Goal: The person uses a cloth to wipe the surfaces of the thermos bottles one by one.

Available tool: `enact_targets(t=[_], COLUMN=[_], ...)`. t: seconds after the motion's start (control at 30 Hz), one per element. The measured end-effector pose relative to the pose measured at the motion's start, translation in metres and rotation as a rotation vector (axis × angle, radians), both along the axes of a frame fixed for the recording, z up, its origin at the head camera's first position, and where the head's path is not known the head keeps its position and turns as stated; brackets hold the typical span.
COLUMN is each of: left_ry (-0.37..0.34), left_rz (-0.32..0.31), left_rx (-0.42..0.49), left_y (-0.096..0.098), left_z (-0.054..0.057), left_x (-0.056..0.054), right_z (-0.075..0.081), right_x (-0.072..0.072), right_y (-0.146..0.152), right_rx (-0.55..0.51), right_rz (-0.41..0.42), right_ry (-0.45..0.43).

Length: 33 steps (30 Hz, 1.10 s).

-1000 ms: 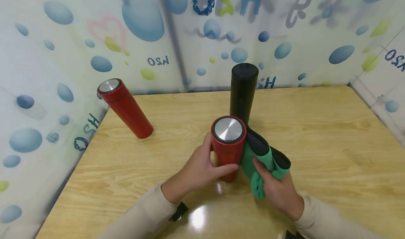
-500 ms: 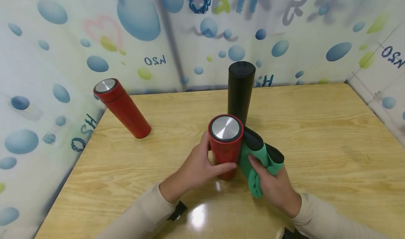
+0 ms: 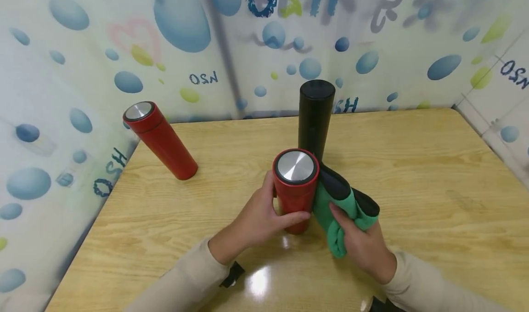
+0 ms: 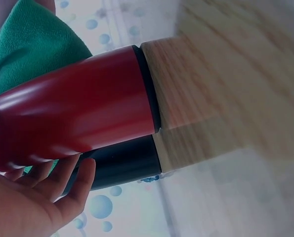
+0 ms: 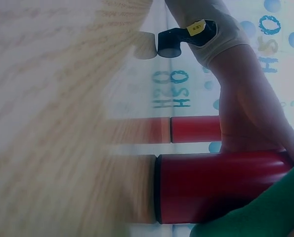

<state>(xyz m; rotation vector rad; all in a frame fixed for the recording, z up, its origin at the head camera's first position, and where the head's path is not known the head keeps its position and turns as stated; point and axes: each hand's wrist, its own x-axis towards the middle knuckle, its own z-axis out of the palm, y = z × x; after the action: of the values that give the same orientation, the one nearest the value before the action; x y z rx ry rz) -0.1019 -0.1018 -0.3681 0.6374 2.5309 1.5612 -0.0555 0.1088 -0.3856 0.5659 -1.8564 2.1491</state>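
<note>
My left hand (image 3: 257, 218) grips a red thermos flask (image 3: 295, 197) with a shiny steel lid top, its thumb across the front and fingers around the left side. The flask stands upright on the table, its dark base ring (image 4: 147, 91) at the wood in the left wrist view. In my right hand (image 3: 368, 247) is a folded cloth (image 3: 324, 206), green with a black side, its thumb pinching the folds. The green cloth (image 4: 40, 44) lies against the flask's right side. Most of the right fingers are hidden behind the cloth.
Just behind the held flask stands a black cylindrical flask (image 3: 315, 119). Another red flask (image 3: 165, 144) stands at the back left of the wooden table (image 3: 413, 174). A wall covering (image 3: 264, 59) with blue spots borders the table's far edge.
The cloth shifts slightly toward the left and then back right along the flask's side with my right hand. My left hand keeps its grip on the flask, and the view drifts slightly.
</note>
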Motion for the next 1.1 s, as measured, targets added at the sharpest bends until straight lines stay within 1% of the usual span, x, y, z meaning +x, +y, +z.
enact_targets(t=[0.1,0.17,0.23,0.3,0.4,0.47,0.53,0.6,0.7,0.77,0.83,0.9,1.1], left_ry=[-0.005,0.004,0.017,0.027,0.017,0.005,0.006,0.015,0.032,0.031,0.029,0.030,0.052], left_rz=[0.003,0.006,0.009,0.011,0.012,0.010,0.006,0.000,0.001,0.003,0.008,0.010,0.024], left_rx=[0.001,-0.001,0.001,0.002,-0.001,-0.004,-0.009,-0.013,-0.025,-0.029,-0.031,-0.031,-0.020], left_y=[0.0001,0.0002,0.0003,0.0005,0.0000,-0.0002,-0.0002,0.0003,0.0013,0.0016,0.0014,0.0013,0.0010], left_z=[0.0000,0.0007,0.0012,0.0009,-0.0004,-0.0010,-0.0011,-0.0005,0.0001,-0.0002,-0.0011,-0.0017,-0.0019], left_x=[0.0007,0.0005,-0.0002,-0.0009,-0.0003,0.0004,0.0003,-0.0004,-0.0014,-0.0013,-0.0006,-0.0007,-0.0021], right_z=[-0.0002,0.0002,0.0011,0.0012,-0.0001,-0.0015,-0.0016,-0.0012,-0.0013,-0.0026,-0.0041,-0.0048,-0.0009], right_x=[0.0007,0.0001,-0.0012,-0.0028,-0.0030,-0.0022,-0.0007,-0.0002,-0.0007,-0.0015,-0.0011,-0.0005,-0.0004], right_y=[-0.0007,-0.0007,-0.0005,0.0001,0.0006,0.0002,-0.0005,-0.0013,-0.0017,-0.0017,-0.0015,-0.0012,-0.0004], right_rx=[0.022,0.036,0.054,0.059,0.077,0.056,0.052,0.022,-0.024,-0.070,-0.080,-0.069,0.078], right_rz=[0.009,0.037,0.062,0.086,0.074,0.075,0.034,0.019,0.010,0.048,0.065,0.056,0.050], right_ry=[-0.047,-0.076,-0.093,-0.090,-0.075,-0.070,-0.060,-0.027,0.063,0.122,0.150,0.140,-0.001])
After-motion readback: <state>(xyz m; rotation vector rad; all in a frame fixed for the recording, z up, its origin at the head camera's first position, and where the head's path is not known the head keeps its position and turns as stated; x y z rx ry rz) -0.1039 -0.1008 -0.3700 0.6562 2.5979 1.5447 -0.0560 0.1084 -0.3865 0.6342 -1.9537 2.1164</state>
